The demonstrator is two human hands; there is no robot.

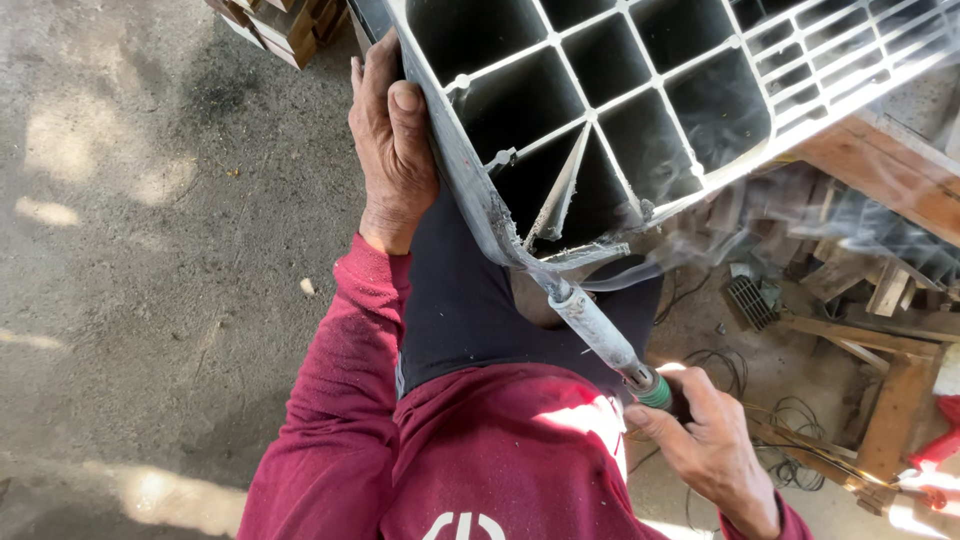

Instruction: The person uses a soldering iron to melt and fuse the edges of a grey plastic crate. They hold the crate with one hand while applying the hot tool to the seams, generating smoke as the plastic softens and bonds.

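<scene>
1. A grey plastic crate (640, 100) with a grid of ribs is held tilted over the person's lap, its far side resting on a wooden surface (900, 170).
2. The crate's left wall is gripped by the left hand (392, 150), its fingers wrapped round the rim.
3. A heating iron (600, 335) with a metal shaft and green collar is held by the right hand (705, 440), fingers closed round its handle.
4. The iron's tip is pressed to the crate's lower corner (535, 262), where smoke is given off.
5. The plastic there looks melted and rough; the seam is judged partly fused, with smoothing left undone.
6. Wood offcuts (850, 280) and cables (790, 420) are seen on the floor.
</scene>
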